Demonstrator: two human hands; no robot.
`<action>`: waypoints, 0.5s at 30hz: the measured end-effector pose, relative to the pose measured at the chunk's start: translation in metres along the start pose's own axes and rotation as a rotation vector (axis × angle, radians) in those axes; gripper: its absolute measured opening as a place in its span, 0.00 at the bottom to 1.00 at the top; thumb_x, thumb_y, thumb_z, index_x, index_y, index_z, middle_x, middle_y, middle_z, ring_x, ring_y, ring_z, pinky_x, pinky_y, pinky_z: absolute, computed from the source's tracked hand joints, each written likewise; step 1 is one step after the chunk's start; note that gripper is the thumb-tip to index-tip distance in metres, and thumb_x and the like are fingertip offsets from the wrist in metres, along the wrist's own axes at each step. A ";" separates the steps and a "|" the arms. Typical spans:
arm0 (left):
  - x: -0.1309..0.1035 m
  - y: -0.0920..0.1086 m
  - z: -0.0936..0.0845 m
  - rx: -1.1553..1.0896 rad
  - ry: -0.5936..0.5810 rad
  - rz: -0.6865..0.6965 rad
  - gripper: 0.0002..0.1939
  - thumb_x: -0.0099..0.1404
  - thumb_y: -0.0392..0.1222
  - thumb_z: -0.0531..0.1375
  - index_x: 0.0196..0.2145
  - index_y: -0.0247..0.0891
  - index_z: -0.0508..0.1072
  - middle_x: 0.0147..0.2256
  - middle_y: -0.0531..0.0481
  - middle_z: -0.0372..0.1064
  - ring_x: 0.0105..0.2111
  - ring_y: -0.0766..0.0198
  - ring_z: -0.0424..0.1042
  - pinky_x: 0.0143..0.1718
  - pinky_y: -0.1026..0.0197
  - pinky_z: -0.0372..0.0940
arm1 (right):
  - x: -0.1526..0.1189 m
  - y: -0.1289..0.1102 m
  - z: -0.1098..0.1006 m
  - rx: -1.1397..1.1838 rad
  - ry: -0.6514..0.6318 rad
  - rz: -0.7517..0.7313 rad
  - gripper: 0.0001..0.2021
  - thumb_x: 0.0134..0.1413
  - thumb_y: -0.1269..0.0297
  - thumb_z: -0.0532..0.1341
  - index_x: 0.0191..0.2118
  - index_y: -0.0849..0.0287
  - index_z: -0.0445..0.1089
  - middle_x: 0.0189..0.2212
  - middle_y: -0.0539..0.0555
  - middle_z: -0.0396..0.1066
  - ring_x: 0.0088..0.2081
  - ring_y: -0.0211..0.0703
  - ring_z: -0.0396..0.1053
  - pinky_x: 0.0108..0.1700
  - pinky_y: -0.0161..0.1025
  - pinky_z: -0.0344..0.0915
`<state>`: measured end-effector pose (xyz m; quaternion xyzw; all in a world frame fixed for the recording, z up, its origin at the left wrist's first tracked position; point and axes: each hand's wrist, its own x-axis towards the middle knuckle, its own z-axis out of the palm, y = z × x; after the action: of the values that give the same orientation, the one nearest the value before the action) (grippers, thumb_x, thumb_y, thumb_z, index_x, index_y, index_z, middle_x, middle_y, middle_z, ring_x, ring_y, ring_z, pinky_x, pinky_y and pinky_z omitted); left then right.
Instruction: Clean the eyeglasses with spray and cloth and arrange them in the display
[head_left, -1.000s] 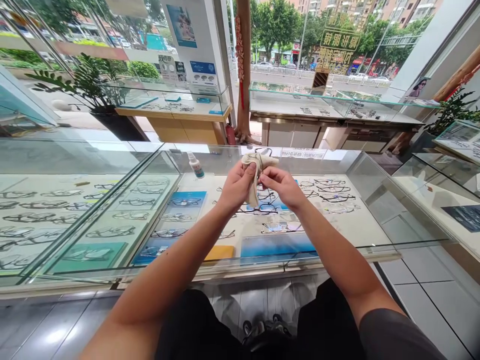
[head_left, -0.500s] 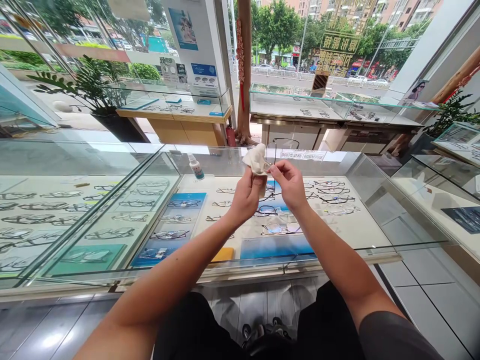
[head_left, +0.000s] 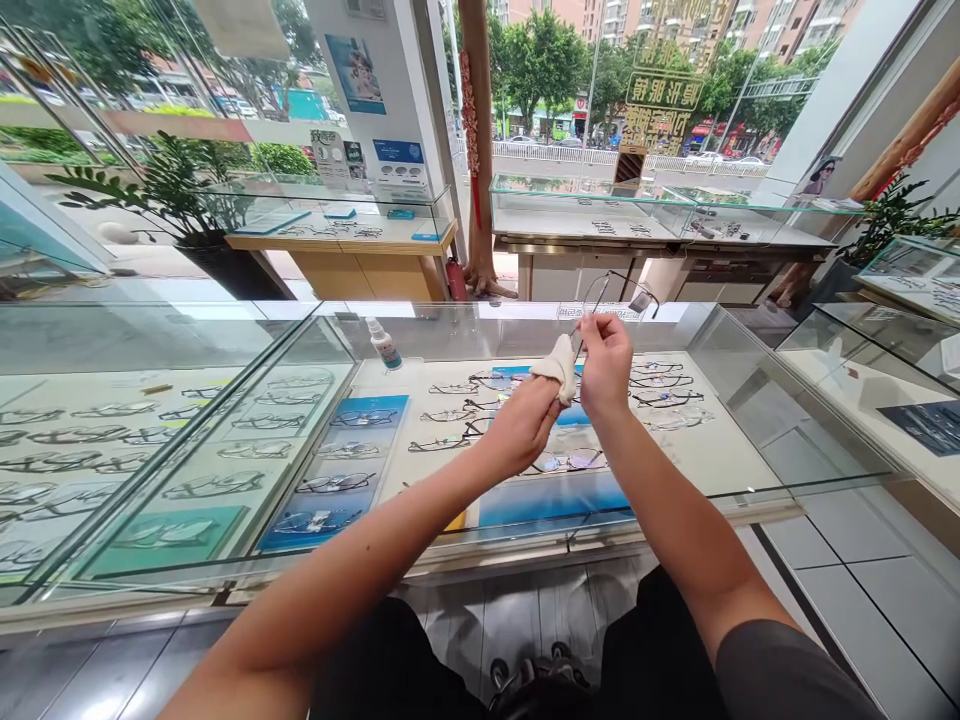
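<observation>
Glass covered the long surface, and rows of small frames lay under it. Big windows and more glass cases were farther back. One person held a pair of glasses up in the air, over the far side of the surface. The right hand pinched a thin part of it, but it was hard to tell which part. The left hand was closed around a bunched pale cloth. That cloth sat right beside the right hand, and it seemed to touch a thin arm of the glasses.

It looked like a wiping job. Good wiping would need a light pinch, close to the rubbed spot, so nothing thin got bent. Small, soft strokes seemed best, with bare fingers kept off the lenses.

The far edge of the surface was near the glasses, so a slip could have dropped them past it. A spray bottle stood well to the left. Up and right seemed the easiest way to turn the glasses.
</observation>
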<state>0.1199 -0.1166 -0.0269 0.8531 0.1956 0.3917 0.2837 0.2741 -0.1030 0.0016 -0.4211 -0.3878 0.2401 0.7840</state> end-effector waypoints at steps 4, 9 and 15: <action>0.002 -0.002 -0.010 -0.288 0.094 -0.182 0.24 0.77 0.65 0.57 0.39 0.42 0.77 0.37 0.44 0.76 0.39 0.53 0.71 0.47 0.51 0.68 | 0.004 -0.004 -0.005 -0.102 -0.019 -0.073 0.19 0.66 0.41 0.67 0.36 0.50 0.67 0.34 0.51 0.67 0.36 0.44 0.61 0.43 0.44 0.63; 0.012 -0.013 -0.032 -0.804 0.334 -0.392 0.29 0.67 0.67 0.69 0.52 0.41 0.81 0.45 0.43 0.81 0.50 0.49 0.78 0.54 0.50 0.72 | -0.021 -0.008 0.006 -0.571 -0.296 -0.385 0.13 0.75 0.58 0.60 0.34 0.51 0.64 0.36 0.55 0.70 0.42 0.51 0.64 0.50 0.49 0.62; 0.021 -0.015 -0.053 -0.917 0.457 -0.433 0.19 0.69 0.56 0.68 0.50 0.40 0.80 0.48 0.42 0.83 0.54 0.48 0.80 0.55 0.49 0.76 | -0.035 0.006 0.013 -1.075 -0.459 -0.512 0.08 0.74 0.68 0.58 0.38 0.54 0.68 0.41 0.61 0.75 0.47 0.58 0.66 0.49 0.51 0.58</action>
<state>0.0895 -0.0763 0.0035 0.4758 0.2325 0.5444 0.6505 0.2429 -0.1183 -0.0129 -0.5876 -0.7006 -0.0987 0.3926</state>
